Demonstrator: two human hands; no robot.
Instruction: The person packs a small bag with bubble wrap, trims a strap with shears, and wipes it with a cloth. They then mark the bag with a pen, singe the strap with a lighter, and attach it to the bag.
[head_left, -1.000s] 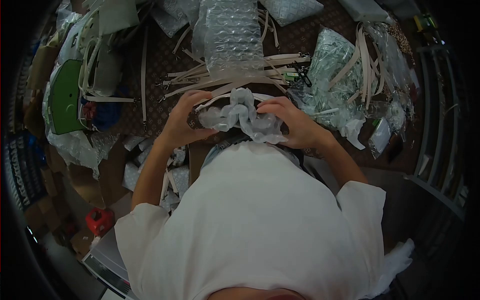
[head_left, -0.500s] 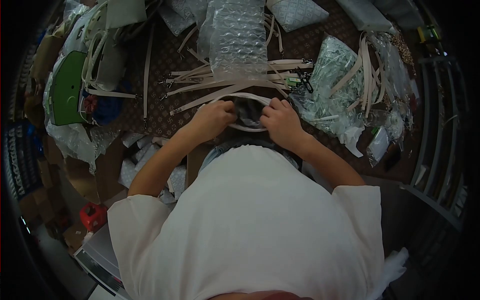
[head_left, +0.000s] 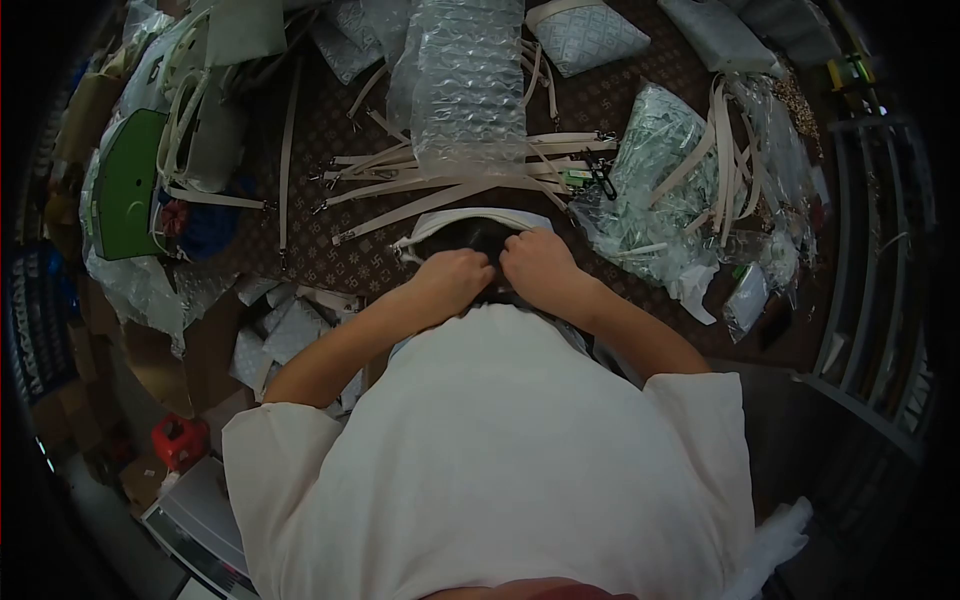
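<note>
A pale pouch point(head_left: 478, 214) with a dark lining lies at the table's near edge, its mouth gaping towards my body. My left hand point(head_left: 456, 280) is closed at the left of the opening, fingers curled on the near side. Close beside it, my right hand point(head_left: 537, 265) is closed too, its fingers bent at the right of the opening. The fingertips of both hands are hidden, and whatever lies between them is too dark to tell. Just beyond the pouch lie crossed beige straps point(head_left: 410, 204) with metal clasps.
Bubble wrap point(head_left: 468, 90) runs over the straps. A plastic-wrapped bundle point(head_left: 655, 180) and looped straps point(head_left: 735, 165) lie right. Patterned pouches point(head_left: 590, 38) are at the back. A green panel point(head_left: 125, 185) and pale bags stand left. A red container point(head_left: 180, 440) is low at left.
Both hands have come nearer to each other and towards my body. The pouch's round opening has changed shape, and its far rim now arches above the hands. The view has shifted slightly.
</note>
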